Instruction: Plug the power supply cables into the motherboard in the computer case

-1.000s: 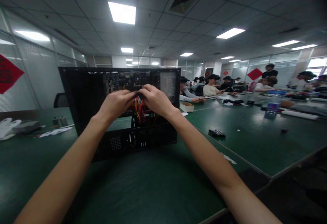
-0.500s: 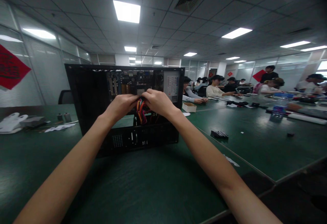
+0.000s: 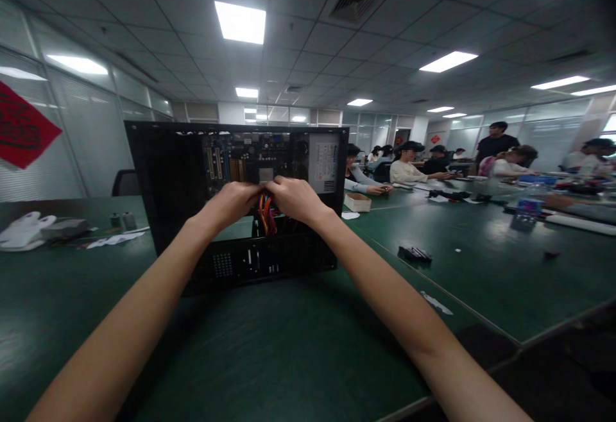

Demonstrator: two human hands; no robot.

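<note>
Straight ahead on the green table stands a black computer case (image 3: 163, 217), its side uncovered. Inside it I see a motherboard (image 3: 248, 151) and, at the upper right, a power supply (image 3: 323, 159) with a white label. My left hand (image 3: 233, 202) and my right hand (image 3: 296, 201) meet in the middle of the case, fingers closed around the top of a bundle of coloured cables (image 3: 267, 217). The bundle hangs below the fingertips. What exactly the fingertips pinch is hidden by the hands. Just above them is a grey square part (image 3: 265, 175) on the board.
A black plastic part (image 3: 414, 254) and a small open box (image 3: 357, 202) lie to the right on the green table (image 3: 298, 345). White plastic bags (image 3: 24, 231) and a grey block (image 3: 65, 229) are at the left. Several people sit along the tables behind.
My right hand has shifted slightly down, baring more of the grey square part. The cables bunch a little lower between the hands. The case stays in place.
</note>
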